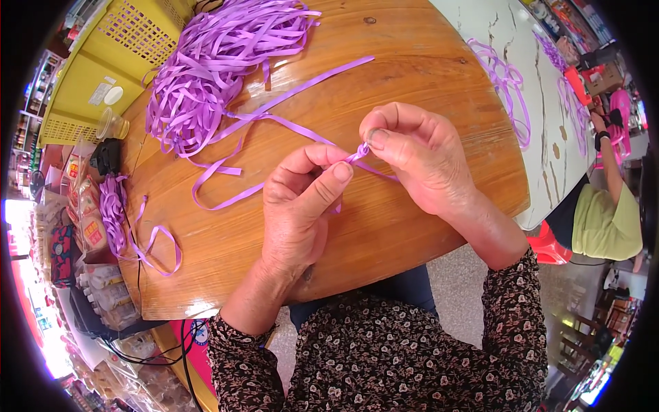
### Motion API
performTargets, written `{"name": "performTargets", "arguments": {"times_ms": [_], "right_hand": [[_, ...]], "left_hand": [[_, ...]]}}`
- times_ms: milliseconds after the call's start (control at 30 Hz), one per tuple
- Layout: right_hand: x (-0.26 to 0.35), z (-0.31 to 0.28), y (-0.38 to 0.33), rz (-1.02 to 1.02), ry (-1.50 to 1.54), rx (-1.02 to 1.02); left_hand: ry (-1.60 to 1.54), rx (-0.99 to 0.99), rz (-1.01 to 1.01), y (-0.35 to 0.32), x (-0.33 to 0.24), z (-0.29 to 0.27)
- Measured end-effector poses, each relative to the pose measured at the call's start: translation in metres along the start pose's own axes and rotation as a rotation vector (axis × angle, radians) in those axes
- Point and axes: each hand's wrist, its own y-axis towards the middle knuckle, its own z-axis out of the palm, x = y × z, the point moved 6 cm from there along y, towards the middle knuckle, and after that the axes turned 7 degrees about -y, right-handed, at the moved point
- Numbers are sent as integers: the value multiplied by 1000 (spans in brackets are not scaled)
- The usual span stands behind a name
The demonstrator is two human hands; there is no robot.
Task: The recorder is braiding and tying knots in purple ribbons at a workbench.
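Over the wooden table, my left hand pinches a purple ribbon between thumb and forefinger. A small twisted knot or loop in that ribbon rises from the left fingertips. My right hand grips the other side of this knot with thumb and forefinger, so the two hands almost meet. Tails of ribbon run back to the left and out below the right hand. Beyond the hands lies a big tangled heap of purple ribbon. What sits inside my curled fingers is hidden.
A yellow perforated crate stands at the far left beside a clear plastic cup. Another purple ribbon bundle lies at the left edge. On the right, a white marbled table carries more ribbon; a person in a light green top sits there.
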Motion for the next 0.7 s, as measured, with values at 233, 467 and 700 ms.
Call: {"name": "performTargets", "arguments": {"times_ms": [233,467,700], "right_hand": [[-4,-2,3,6,-2,-30],[14,2,2,-260,-359,84],[50,26,-13,-998,-1227,44]], "left_hand": [[-88,27,-1,0,-2,-3],[-115,-1,1,1,-4,-5],[-39,-13,30,-1,-7,-3]]}}
